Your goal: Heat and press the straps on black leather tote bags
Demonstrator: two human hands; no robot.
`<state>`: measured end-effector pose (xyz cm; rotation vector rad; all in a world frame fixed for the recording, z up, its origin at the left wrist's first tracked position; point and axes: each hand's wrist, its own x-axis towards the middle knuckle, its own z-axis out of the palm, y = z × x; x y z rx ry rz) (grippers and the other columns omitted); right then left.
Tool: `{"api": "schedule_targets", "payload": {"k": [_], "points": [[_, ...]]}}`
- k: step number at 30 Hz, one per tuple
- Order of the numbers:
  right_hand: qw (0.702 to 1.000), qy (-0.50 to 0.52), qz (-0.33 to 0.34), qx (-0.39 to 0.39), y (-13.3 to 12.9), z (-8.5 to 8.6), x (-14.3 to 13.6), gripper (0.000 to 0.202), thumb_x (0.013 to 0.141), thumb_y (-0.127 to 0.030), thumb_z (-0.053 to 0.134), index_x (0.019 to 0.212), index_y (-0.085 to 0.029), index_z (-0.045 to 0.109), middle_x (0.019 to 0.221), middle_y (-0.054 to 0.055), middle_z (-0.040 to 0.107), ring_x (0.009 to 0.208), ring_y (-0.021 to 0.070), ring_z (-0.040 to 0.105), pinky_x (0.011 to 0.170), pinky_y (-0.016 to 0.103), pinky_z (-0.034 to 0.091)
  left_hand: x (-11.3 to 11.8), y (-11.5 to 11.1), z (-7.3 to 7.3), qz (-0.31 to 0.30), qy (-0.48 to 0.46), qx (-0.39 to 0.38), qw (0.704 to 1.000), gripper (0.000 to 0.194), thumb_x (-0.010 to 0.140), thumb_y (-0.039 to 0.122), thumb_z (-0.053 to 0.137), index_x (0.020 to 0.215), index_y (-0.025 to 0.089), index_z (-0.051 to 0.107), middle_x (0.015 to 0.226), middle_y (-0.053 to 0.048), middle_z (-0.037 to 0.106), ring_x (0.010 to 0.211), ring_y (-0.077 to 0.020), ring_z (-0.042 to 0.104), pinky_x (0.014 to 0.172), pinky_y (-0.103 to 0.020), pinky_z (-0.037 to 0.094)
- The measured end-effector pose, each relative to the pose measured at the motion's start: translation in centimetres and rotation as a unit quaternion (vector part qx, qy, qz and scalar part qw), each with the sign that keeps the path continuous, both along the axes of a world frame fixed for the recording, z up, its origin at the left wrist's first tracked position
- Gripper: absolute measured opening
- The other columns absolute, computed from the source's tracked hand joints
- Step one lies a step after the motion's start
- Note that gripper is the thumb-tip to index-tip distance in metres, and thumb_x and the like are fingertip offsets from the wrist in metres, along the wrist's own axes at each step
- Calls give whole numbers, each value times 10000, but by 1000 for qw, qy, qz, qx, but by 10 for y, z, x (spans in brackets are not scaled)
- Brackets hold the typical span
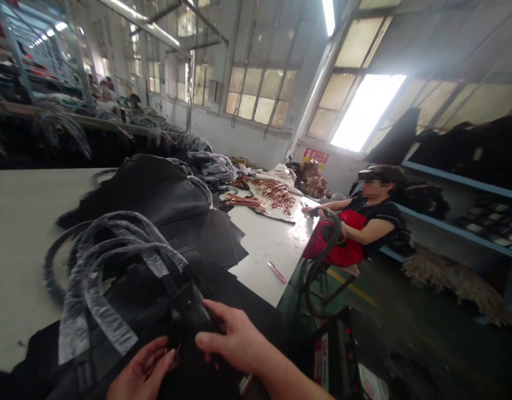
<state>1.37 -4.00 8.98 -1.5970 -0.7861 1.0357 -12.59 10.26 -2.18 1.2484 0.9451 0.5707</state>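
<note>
At the far left, a white worktable (23,233) stretches away, and on it lie loops of black bag handles wrapped in clear plastic film (101,261), curling over a heap of dark material. Just right of those handles, at the near edge of the table, sits a black bag piece (185,311), a dark strap-and-tab part that both hands work on. The left hand (141,372) comes up from the bottom edge with its fingers half curled and the fingertips pressed against the lower side of the black bag piece, the thumb close to a small metal fitting; whether it truly pinches the piece cannot be told. The right hand (235,336) lies over the piece from the right, fingers bent and thumb tucked forward, gripping the dark material between thumb and forefinger. Behind the hands, a stack of flat black panels (214,236) spreads toward the table's middle. Further right on the bare tabletop lies a small pink tool (276,272), well apart from the hands. Beyond it, a pile of copper-coloured metal fittings (276,194) covers the far end. At the right, a seated co-worker in a red apron (356,228) rests a forearm on the table, in front of blue shelving (460,183).
</note>
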Motion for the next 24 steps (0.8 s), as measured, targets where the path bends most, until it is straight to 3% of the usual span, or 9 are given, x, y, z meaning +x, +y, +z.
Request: {"api": "schedule_targets", "payload": {"k": [2, 6, 11, 16, 18, 20, 24], "points": [[1000, 3, 9, -16, -1, 2, 3, 592, 732, -257, 692, 1307, -273, 551, 802, -21, 640, 533, 81, 558, 454, 170, 468, 1, 1, -1, -1, -9, -9, 1000, 571, 444, 490, 821, 888, 163, 671, 803, -73, 739, 802, -298, 705, 684, -346, 599], [994, 40, 78, -68, -7, 3, -3, 508, 707, -248, 695, 1211, -274, 631, 819, -25, 635, 503, 75, 540, 421, 170, 447, 0, 0, 3, 7, -14, 4, 1000, 553, 461, 496, 814, 888, 176, 669, 817, -66, 735, 826, -301, 701, 688, -339, 591], [997, -61, -38, -34, -7, 6, -4, 650, 794, -363, 637, 1394, -199, 450, 653, -39, 587, 540, 109, 528, 496, 219, 462, -3, -14, 12, 27, -87, -16, 996, 478, 559, 378, 755, 936, 129, 600, 838, -83, 694, 818, -252, 691, 751, -353, 561], [997, -14, 12, -80, -11, -6, 15, 821, 781, -498, 636, 1457, -151, 325, 598, -38, 568, 534, 133, 519, 490, 253, 458, -2, -17, 8, 53, -133, -33, 989, 321, 728, 325, 594, 988, 179, 474, 838, -20, 590, 707, -185, 670, 652, -326, 546], [996, -5, 26, -91, -17, -13, 13, 850, 770, -513, 643, 1458, -138, 315, 595, -39, 556, 539, 139, 513, 481, 256, 455, -4, -18, 8, 55, -92, 14, 994, 294, 757, 303, 556, 1011, 192, 458, 863, -14, 568, 675, -160, 637, 642, -325, 536], [995, 0, 30, -95, -22, -19, 7, 859, 763, -519, 647, 1456, -133, 317, 604, -38, 545, 557, 145, 512, 476, 255, 455, -9, -15, 10, 57, -21, 116, 991, 308, 741, 253, 578, 1026, 188, 479, 910, -33, 574, 753, -171, 618, 720, -344, 522], [994, -8, 42, -99, -20, -21, -4, 849, 757, -514, 652, 1452, -140, 338, 606, -41, 526, 561, 145, 506, 475, 250, 450, -20, 0, 16, 48, 65, 321, 944, 243, 786, 211, 527, 1018, 162, 581, 1011, -94, 582, 960, -226, 579, 898, -404, 454]]}}
